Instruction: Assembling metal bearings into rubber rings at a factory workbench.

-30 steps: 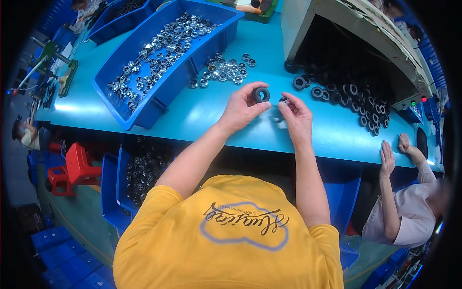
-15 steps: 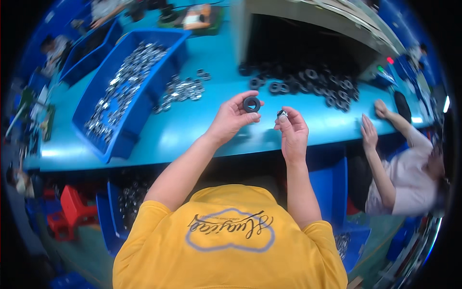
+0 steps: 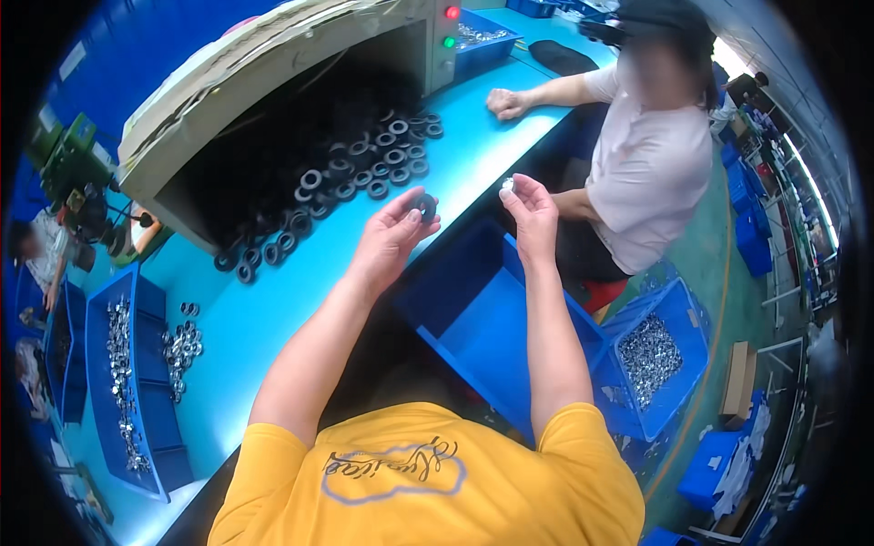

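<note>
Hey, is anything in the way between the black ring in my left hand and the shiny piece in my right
Nothing visible stands between the black ring in your left hand and the shiny piece in your right hand; only an open gap separates them.

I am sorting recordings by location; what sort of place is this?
Probably a factory workshop: black rings lie heaped at the opening of a pale boxy housing on a blue workbench, and a blue bin holds many small silvery parts.
</note>
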Demonstrator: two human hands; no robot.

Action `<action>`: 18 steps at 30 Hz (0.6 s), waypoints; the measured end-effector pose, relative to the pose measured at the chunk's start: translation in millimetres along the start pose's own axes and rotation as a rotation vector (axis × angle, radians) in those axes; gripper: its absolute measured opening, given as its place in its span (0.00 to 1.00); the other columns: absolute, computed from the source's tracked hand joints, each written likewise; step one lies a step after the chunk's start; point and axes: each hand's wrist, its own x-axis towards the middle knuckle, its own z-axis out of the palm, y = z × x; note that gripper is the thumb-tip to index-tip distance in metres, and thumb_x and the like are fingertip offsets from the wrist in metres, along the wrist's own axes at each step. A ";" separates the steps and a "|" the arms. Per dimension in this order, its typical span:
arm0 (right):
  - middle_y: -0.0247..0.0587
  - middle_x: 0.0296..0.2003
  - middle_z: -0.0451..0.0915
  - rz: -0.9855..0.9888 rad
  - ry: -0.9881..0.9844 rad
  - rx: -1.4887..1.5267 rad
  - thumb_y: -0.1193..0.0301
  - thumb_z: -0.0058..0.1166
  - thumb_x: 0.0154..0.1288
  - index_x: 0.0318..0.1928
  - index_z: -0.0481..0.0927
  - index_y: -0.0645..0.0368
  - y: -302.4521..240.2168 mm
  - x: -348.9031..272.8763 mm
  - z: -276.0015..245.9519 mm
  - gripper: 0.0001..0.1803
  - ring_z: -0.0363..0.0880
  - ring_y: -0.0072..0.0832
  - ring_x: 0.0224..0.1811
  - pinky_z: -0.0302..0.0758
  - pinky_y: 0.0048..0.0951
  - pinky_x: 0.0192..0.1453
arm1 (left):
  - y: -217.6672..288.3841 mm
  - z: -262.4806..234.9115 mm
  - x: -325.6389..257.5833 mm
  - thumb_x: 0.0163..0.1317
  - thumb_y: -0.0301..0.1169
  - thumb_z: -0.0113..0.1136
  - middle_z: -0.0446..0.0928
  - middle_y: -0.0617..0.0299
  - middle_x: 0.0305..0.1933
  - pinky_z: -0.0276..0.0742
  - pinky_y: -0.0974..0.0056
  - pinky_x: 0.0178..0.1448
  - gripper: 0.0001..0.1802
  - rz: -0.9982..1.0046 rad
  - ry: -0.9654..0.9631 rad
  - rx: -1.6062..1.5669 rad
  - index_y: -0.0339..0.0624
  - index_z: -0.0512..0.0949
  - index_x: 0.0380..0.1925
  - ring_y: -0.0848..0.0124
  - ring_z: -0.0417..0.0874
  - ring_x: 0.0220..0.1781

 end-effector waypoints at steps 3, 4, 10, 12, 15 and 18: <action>0.37 0.46 0.85 -0.021 -0.021 -0.109 0.81 0.69 0.67 0.58 0.81 0.68 13.2 22.9 -18.5 0.20 0.83 0.20 0.47 0.82 0.22 0.56 | -16.5 0.9 29.7 0.74 0.30 0.66 0.78 0.51 0.68 0.76 0.54 0.77 0.37 0.012 0.040 -0.025 0.35 0.61 0.77 0.59 0.83 0.66; 0.37 0.45 0.85 -0.032 -0.030 -0.116 0.81 0.69 0.67 0.57 0.81 0.69 18.0 29.2 -21.2 0.20 0.84 0.21 0.46 0.83 0.22 0.54 | -21.7 0.2 40.4 0.73 0.29 0.66 0.78 0.51 0.67 0.76 0.54 0.77 0.37 0.022 0.058 -0.033 0.35 0.62 0.77 0.58 0.83 0.66; 0.40 0.48 0.85 -0.024 -0.069 -0.129 0.80 0.70 0.66 0.60 0.81 0.70 36.9 33.2 12.4 0.23 0.84 0.21 0.47 0.85 0.24 0.51 | -43.4 -6.6 93.2 0.71 0.25 0.67 0.79 0.50 0.66 0.76 0.54 0.77 0.34 0.077 0.082 -0.127 0.35 0.64 0.74 0.55 0.82 0.68; 0.42 0.51 0.84 -0.044 -0.060 -0.148 0.80 0.71 0.66 0.60 0.81 0.70 40.6 41.9 19.2 0.23 0.83 0.21 0.46 0.85 0.23 0.48 | -49.6 -8.6 108.1 0.70 0.24 0.68 0.80 0.49 0.65 0.76 0.53 0.78 0.34 0.081 0.078 -0.157 0.36 0.65 0.73 0.53 0.82 0.68; 0.42 0.51 0.84 -0.087 0.006 -0.182 0.80 0.71 0.65 0.58 0.82 0.70 62.6 66.6 9.3 0.22 0.83 0.21 0.46 0.85 0.23 0.46 | -57.7 -13.0 123.5 0.70 0.25 0.68 0.80 0.49 0.65 0.76 0.53 0.78 0.34 0.069 0.108 -0.164 0.36 0.65 0.73 0.53 0.82 0.68; 0.40 0.49 0.84 -0.159 0.030 -0.458 0.77 0.71 0.64 0.55 0.86 0.65 68.5 96.5 -15.5 0.19 0.83 0.19 0.42 0.84 0.23 0.43 | -65.8 -20.6 132.7 0.70 0.24 0.67 0.79 0.49 0.65 0.76 0.52 0.78 0.34 0.066 0.105 -0.181 0.36 0.65 0.73 0.52 0.82 0.68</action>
